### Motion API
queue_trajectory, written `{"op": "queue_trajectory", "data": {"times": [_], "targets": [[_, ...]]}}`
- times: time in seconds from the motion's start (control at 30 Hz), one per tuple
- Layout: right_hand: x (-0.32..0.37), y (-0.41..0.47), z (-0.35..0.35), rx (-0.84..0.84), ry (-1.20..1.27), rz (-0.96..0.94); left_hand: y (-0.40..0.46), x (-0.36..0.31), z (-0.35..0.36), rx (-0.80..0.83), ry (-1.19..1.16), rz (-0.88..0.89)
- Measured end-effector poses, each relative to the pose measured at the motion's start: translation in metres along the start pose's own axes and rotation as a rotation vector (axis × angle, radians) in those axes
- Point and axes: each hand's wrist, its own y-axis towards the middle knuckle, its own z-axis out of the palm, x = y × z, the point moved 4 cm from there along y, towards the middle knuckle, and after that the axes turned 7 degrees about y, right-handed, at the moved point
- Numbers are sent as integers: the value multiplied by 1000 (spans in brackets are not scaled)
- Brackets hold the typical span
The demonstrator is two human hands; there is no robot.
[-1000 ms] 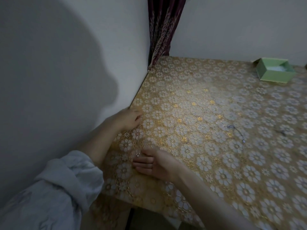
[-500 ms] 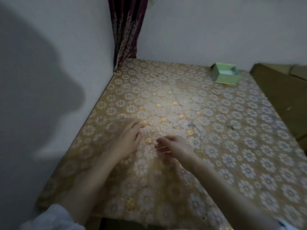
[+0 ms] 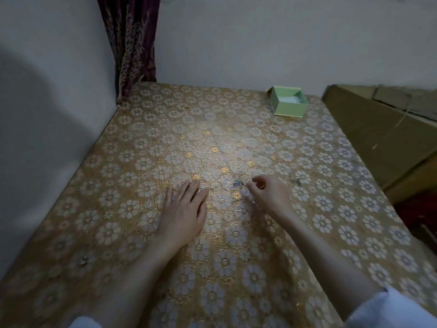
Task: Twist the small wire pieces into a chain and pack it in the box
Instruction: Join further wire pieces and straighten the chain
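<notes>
Broadly, one table [image 3: 132, 233] fills the view, covered in a gold cloth with white flower patterns, set into a corner of pale walls with one dark red curtain [image 3: 132, 43] hanging at the far left. One brown cardboard carton [image 3: 378, 129] stands against the table's right side. One green box [image 3: 289, 108] sits open at the far right of the table (something white lies inside it). Two hands are out: the left hand [image 3: 183, 211] lies flat on the cloth with straight fingers, holding nothing; the right hand [image 3: 269, 196] has curled fingers pinching a thin wire chain [image 3: 238, 183] near the table's middle. One more small wire piece [image 3: 296, 181] lies just right of that hand.
</notes>
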Motion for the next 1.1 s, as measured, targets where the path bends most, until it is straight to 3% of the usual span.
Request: {"op": "queue_trajectory", "data": {"times": [0.13,0.27,0.47,0.53,0.63,0.7,0.83,0.93,1.1], "targets": [[5,9,18,73,-100,-125,-1,-1,1,-3,14,-9],[13,12,27,13,-145,-282,-1,-1,1,-25,6,-10],[17,21,31,103,-308,-323,0,0,1,-11,-3,-7],[20,25,27,141,-168,-230,-1,1,1,-14,-13,-8],[18,25,11,155,439,36,1,5,1,-32,-99,-25],[19,21,-5,171,676,101,3,7,-1,-19,-220,-65],[29,10,-34,265,852,109,10,-1,-18,72,-610,-208],[45,-2,-55,349,988,81,21,-33,-42,152,-864,-107],[71,-16,-85,398,1092,-7,37,-84,-82,187,-994,24]]}}
